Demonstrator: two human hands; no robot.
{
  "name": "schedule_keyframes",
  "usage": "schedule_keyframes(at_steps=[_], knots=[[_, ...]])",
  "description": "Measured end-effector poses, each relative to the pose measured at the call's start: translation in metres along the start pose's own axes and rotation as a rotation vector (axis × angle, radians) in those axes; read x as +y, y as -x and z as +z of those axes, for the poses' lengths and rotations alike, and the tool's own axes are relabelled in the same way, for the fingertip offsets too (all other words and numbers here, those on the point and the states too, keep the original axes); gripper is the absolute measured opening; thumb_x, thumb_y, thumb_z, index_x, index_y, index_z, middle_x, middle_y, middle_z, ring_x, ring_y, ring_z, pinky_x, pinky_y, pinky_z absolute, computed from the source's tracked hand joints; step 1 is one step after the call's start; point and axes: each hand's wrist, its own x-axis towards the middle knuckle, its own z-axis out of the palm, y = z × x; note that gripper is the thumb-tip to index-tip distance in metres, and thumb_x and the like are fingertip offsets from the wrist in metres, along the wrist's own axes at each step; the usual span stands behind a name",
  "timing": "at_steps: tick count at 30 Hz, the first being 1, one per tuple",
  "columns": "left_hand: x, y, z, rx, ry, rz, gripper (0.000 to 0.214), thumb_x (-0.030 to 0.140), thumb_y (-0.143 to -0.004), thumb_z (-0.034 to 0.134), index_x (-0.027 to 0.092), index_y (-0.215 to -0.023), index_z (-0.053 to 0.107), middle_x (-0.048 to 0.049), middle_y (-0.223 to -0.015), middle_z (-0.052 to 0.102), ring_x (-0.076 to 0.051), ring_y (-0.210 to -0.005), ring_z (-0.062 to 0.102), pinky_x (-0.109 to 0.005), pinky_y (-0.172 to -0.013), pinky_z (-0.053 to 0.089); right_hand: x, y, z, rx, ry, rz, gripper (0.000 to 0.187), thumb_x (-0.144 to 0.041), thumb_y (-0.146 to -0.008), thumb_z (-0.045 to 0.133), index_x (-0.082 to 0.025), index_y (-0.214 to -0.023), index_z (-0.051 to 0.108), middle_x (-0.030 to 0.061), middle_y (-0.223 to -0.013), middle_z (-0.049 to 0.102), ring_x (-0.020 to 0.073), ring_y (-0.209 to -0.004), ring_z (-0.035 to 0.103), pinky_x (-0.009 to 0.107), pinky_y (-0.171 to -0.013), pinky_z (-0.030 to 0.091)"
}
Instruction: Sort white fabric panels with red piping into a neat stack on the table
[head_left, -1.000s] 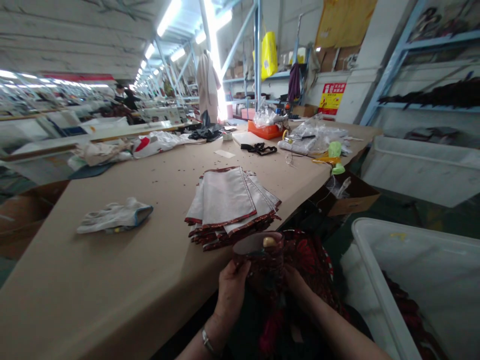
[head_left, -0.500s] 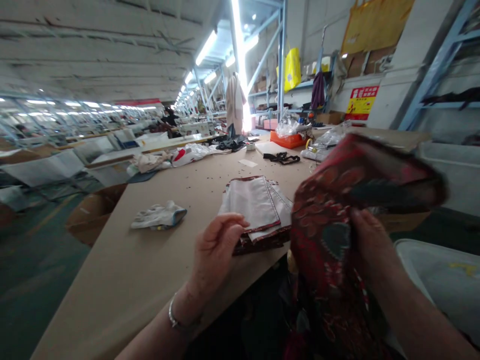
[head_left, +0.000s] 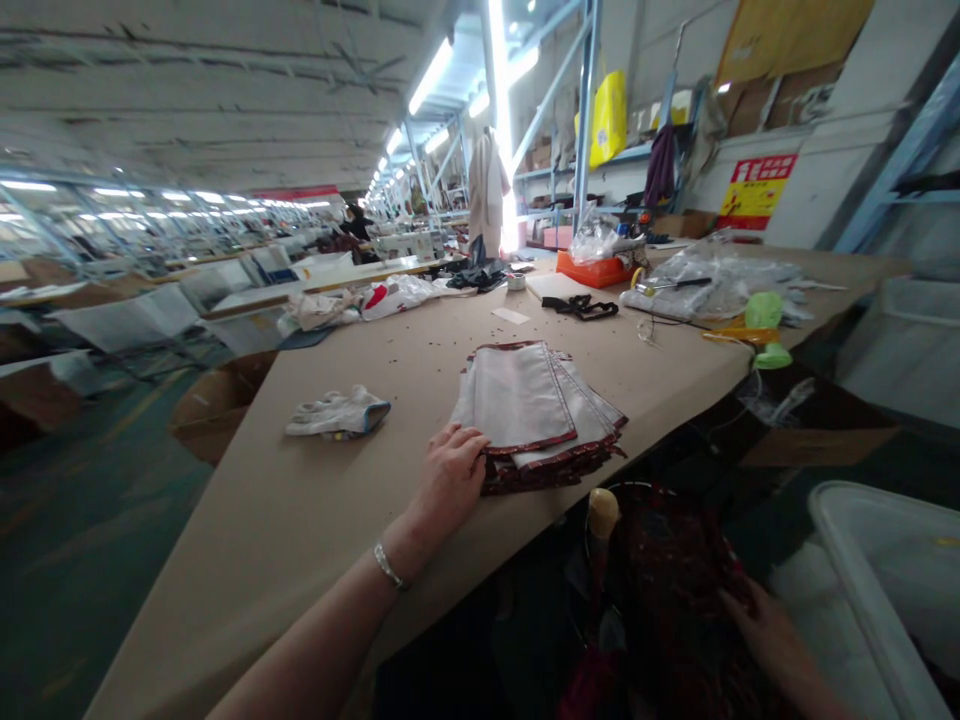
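Note:
A stack of fabric pieces (head_left: 523, 395), pale grey on top with dark red patterned edges, lies on the table. My left hand (head_left: 452, 467) rests at its near left corner, fingers laid against the edge and not wrapped round anything. Low on the right, beyond the table edge, my right hand (head_left: 761, 620) grips dark red patterned fabric (head_left: 675, 580) that hangs in shadow. Its fingertips are partly hidden by the cloth. A light wooden rod end (head_left: 603, 512) stands just left of that fabric.
White work gloves (head_left: 339, 412) lie left of the stack. Behind it are a black strap (head_left: 581, 306), an orange tray (head_left: 592, 270) and clear plastic bags (head_left: 712, 275). A small green fan (head_left: 765, 325) is at the right edge. A white bin (head_left: 855, 540) stands lower right, a cardboard box (head_left: 217, 405) left.
My right hand has lowered the red patterned fabric from beside the stack to below the table edge. My left hand's fingers have uncurled from a pinch and settled on the stack's corner.

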Motion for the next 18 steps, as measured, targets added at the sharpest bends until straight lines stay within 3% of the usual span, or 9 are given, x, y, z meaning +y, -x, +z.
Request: schedule_keyframes(at_steps=[2,4,7,8,10,12,13,15,18], knots=[[0.001,-0.003,0.003,-0.029,-0.042,0.002,0.028,0.009,-0.084,0.052,0.018,-0.101,0.072,-0.0095,-0.109,0.072,-0.03,-0.114,0.057,-0.05,-0.103,0.043,0.002,-0.007,0.0,-0.019,-0.022,-0.002,0.041,-0.06,-0.056,0.056,-0.026,-0.079,0.062,0.0132,-0.087,0.07,0.0401,-0.093,0.067,0.055,-0.089,0.051],[0.001,-0.006,0.004,-0.04,-0.071,0.011,0.027,0.009,-0.083,0.053,0.018,-0.099,0.072,-0.0097,-0.108,0.073,-0.029,-0.111,0.058,-0.049,-0.1,0.045,-0.019,-0.014,-0.006,-0.021,-0.066,-0.027,0.05,-0.061,-0.061,0.055,-0.022,-0.093,0.063,0.0158,-0.102,0.069,0.038,-0.102,0.065,0.053,-0.095,0.049],[0.003,-0.013,0.004,-0.041,-0.093,0.024,0.022,0.01,-0.084,0.053,0.018,-0.093,0.072,-0.0093,-0.1,0.073,-0.027,-0.1,0.062,-0.044,-0.093,0.047,-0.093,-0.01,-0.019,-0.003,-0.139,-0.141,0.05,-0.059,-0.076,0.05,-0.02,-0.107,0.061,0.0129,-0.104,0.068,0.03,-0.09,0.068,0.048,-0.085,0.054],[0.004,-0.017,0.004,-0.029,-0.087,0.022,0.021,0.01,-0.085,0.053,0.018,-0.09,0.071,-0.009,-0.096,0.073,-0.026,-0.097,0.063,-0.043,-0.091,0.048,-0.126,-0.005,-0.021,0.014,-0.158,-0.253,0.043,-0.054,-0.082,0.05,-0.022,-0.107,0.061,0.0106,-0.103,0.068,0.027,-0.087,0.068,0.045,-0.083,0.054],[0.009,-0.025,0.003,0.017,-0.055,0.009,0.019,0.011,-0.086,0.052,0.018,-0.086,0.07,-0.0084,-0.091,0.072,-0.024,-0.091,0.063,-0.04,-0.088,0.048,-0.194,0.008,-0.02,-0.003,-0.207,-0.644,0.024,-0.041,-0.091,0.051,-0.024,-0.104,0.063,0.0074,-0.112,0.065,0.0227,-0.104,0.063,0.039,-0.095,0.05],[0.015,-0.036,0.0,0.082,-0.022,0.0,0.018,0.01,-0.085,0.052,0.018,-0.083,0.068,-0.0074,-0.089,0.071,-0.023,-0.089,0.063,-0.037,-0.086,0.048,-0.257,0.017,-0.009,-0.071,-0.182,-0.938,0.022,-0.029,-0.096,0.048,-0.023,-0.111,0.062,0.0077,-0.116,0.063,0.0212,-0.11,0.058,0.037,-0.099,0.048],[0.019,-0.041,-0.002,0.111,-0.012,0.004,0.018,0.01,-0.085,0.052,0.019,-0.082,0.067,-0.0067,-0.088,0.07,-0.022,-0.088,0.062,-0.036,-0.085,0.048,-0.283,0.018,-0.001,-0.115,-0.112,-1.015,0.025,-0.026,-0.096,0.048,-0.02,-0.117,0.061,0.0094,-0.117,0.062,0.0226,-0.112,0.056,0.039,-0.101,0.046],[0.027,-0.048,-0.008,0.146,-0.004,0.031,0.017,0.009,-0.083,0.052,0.019,-0.08,0.065,-0.0056,-0.085,0.068,-0.022,-0.086,0.061,-0.035,-0.084,0.048,-0.324,0.014,0.02,-0.179,0.112,-1.05,0.036,-0.024,-0.093,0.053,-0.015,-0.128,0.056,0.0121,-0.126,0.059,0.0266,-0.117,0.051,0.041,-0.103,0.044],[0.036,-0.052,-0.018,0.179,0.024,0.084,0.016,0.009,-0.082,0.052,0.019,-0.076,0.062,-0.0052,-0.082,0.066,-0.022,-0.085,0.06,-0.036,-0.083,0.048,-0.352,-0.004,0.046,-0.222,0.319,-0.993,0.047,-0.021,-0.09,0.055,-0.013,-0.136,0.052,0.0148,-0.13,0.058,0.0298,-0.116,0.051,0.044,-0.1,0.045]])
